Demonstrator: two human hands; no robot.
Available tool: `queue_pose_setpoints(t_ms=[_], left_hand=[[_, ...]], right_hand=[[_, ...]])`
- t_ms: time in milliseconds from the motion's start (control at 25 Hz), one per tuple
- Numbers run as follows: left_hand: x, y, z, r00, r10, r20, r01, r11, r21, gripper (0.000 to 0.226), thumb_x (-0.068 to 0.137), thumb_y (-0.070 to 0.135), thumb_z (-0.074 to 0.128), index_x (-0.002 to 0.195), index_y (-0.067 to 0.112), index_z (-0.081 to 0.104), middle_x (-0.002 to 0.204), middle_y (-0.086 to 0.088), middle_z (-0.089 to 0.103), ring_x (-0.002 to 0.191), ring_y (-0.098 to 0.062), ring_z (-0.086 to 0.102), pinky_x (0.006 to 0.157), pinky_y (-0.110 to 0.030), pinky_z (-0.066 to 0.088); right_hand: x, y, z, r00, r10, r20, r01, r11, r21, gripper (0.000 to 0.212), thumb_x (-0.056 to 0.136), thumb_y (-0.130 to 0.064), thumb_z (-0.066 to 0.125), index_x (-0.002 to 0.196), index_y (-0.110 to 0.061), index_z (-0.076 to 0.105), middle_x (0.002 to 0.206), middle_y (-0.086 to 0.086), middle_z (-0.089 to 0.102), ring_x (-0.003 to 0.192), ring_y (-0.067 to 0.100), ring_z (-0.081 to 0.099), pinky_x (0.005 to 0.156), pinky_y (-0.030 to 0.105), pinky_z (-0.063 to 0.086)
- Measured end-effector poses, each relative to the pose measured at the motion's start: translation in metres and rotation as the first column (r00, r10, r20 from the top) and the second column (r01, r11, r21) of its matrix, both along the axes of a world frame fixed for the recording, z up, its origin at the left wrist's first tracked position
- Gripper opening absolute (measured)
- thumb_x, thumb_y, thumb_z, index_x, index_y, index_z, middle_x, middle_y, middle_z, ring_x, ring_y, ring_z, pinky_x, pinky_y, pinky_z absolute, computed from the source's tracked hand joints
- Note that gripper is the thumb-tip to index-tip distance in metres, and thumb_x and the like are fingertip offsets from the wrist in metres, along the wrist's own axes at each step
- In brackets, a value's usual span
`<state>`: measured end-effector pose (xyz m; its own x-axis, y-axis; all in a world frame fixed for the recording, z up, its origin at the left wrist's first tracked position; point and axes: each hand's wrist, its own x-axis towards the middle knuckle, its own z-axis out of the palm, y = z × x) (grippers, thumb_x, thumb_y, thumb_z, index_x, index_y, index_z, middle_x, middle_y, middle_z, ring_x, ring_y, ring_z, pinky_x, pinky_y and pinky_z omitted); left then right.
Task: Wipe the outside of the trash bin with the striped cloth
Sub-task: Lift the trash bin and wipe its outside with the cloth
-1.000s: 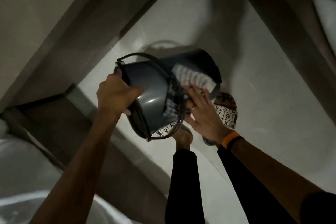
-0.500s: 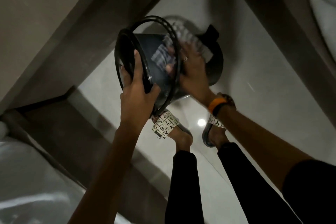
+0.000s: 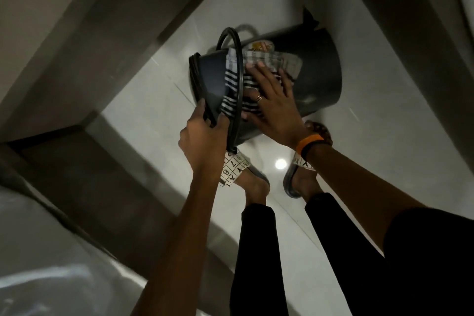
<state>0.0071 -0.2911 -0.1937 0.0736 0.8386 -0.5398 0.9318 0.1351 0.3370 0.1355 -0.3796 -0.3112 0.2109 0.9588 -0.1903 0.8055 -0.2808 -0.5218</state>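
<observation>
A dark grey trash bin (image 3: 318,72) is held tilted on its side above the floor, its mouth turned left toward me. My left hand (image 3: 202,141) grips the bin's black rim at the lower left edge. A black wire handle (image 3: 239,79) loops across the bin's wall. My right hand (image 3: 272,105) lies flat with fingers spread on the bin's outer wall, pressing the black-and-white striped cloth (image 3: 238,95) against it. Part of the cloth is hidden under my palm and behind the handle. A yellow label (image 3: 261,46) shows on the wall past the cloth.
Below the bin are my two feet in patterned sandals (image 3: 234,169) on a glossy white tiled floor (image 3: 384,161). A grey wall ledge (image 3: 84,59) runs along the left. Pale bedding (image 3: 38,251) sits at the lower left, another pale surface at the upper right.
The bin has turned so more of its outer wall faces me. My right hand and the cloth slid along that wall. My left hand shifted its grip lower on the rim.
</observation>
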Motion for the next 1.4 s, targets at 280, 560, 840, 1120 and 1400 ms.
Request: queue_pose_setpoints(t_ms=[280,560,840,1120,1400], left_hand=[[-0.019,0.003,-0.031,0.982,-0.048,0.183,0.081,0.980,-0.181,0.079,0.100,0.018,0.062,0.163,0.020,0.015,0.152,-0.014,0.047,0.124,-0.022,0.058,0.100,-0.031,0.052],[-0.027,0.001,-0.019,0.993,-0.120,0.015,0.121,0.977,-0.174,0.080,0.102,0.016,0.051,0.164,0.023,0.002,0.120,-0.022,0.069,0.104,-0.039,0.066,0.101,-0.054,0.053],[0.015,0.058,0.036,0.917,-0.331,-0.224,0.309,0.942,-0.128,0.064,0.100,0.021,0.055,0.155,0.003,0.028,0.117,-0.027,0.065,0.105,-0.046,0.065,0.090,-0.050,0.056],[0.024,0.081,0.049,0.880,-0.406,-0.247,0.382,0.913,-0.142,0.049,0.097,0.024,0.060,0.137,-0.002,0.049,0.114,-0.024,0.067,0.102,-0.039,0.069,0.091,-0.047,0.059],[0.027,0.077,0.038,0.876,-0.383,-0.294,0.363,0.924,-0.122,0.037,0.100,0.023,0.057,0.124,-0.004,0.058,0.113,-0.025,0.069,0.100,-0.042,0.069,0.089,-0.048,0.058]], right_hand=[[-0.014,-0.002,0.010,0.990,0.056,0.133,-0.045,0.996,-0.079,0.066,0.098,-0.055,0.046,0.158,-0.038,0.028,0.172,0.016,0.017,0.159,0.043,0.012,0.124,0.071,0.007],[0.063,-0.066,0.001,0.993,-0.052,0.101,0.066,0.988,-0.138,0.064,0.100,-0.049,0.051,0.158,-0.042,0.024,0.173,0.014,0.012,0.159,0.042,0.005,0.124,0.071,0.005],[-0.036,-0.020,0.028,0.988,0.151,-0.044,-0.147,0.986,0.083,0.050,0.106,-0.053,0.036,0.154,-0.040,0.035,0.171,0.014,0.021,0.158,0.045,0.010,0.123,0.072,0.012],[0.038,-0.034,0.003,0.843,-0.482,-0.239,0.456,0.876,-0.159,0.055,0.105,-0.045,0.042,0.158,-0.039,0.029,0.173,0.009,0.014,0.160,0.031,0.007,0.128,0.062,0.014],[-0.060,-0.020,0.039,0.985,0.050,-0.162,-0.039,0.997,0.072,0.045,0.108,-0.048,0.034,0.152,-0.040,0.040,0.172,0.007,0.020,0.161,0.036,0.008,0.127,0.065,0.007]])
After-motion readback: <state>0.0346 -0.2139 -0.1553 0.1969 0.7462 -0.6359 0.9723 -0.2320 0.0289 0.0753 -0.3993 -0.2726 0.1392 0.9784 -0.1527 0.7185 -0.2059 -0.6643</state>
